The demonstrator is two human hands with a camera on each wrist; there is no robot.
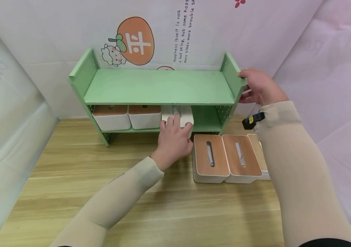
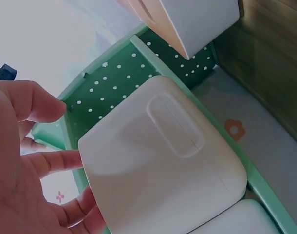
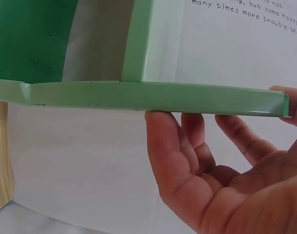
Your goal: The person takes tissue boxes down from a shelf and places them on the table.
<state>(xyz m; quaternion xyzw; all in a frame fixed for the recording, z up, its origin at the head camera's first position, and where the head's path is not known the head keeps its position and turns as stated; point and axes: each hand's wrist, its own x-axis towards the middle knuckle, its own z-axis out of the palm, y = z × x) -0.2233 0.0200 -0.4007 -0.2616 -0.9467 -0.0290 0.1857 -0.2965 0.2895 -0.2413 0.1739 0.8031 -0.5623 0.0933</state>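
Note:
A white tissue box (image 1: 187, 116) with a pale lid sits third from the left on the lower level of a green shelf (image 1: 160, 85). My left hand (image 1: 173, 139) touches it with extended fingers. In the left wrist view, those fingertips (image 2: 73, 160) meet the edge of the box's plain white face, while the thumb stands apart from it. My right hand (image 1: 260, 85) grips the front edge of the shelf's right side panel (image 3: 202, 99), thumb on one side and fingers on the other. Left of the touched box stand two wood-lidded tissue boxes (image 1: 112, 120) side by side.
On the wooden table (image 1: 126, 212), two more wood-lidded tissue boxes (image 1: 211, 156) stand in front of the shelf's right end. Beside them, a lighter-lidded box (image 1: 257, 151) is partly hidden by my right sleeve. A printed white cloth (image 1: 200, 34) hangs behind the shelf.

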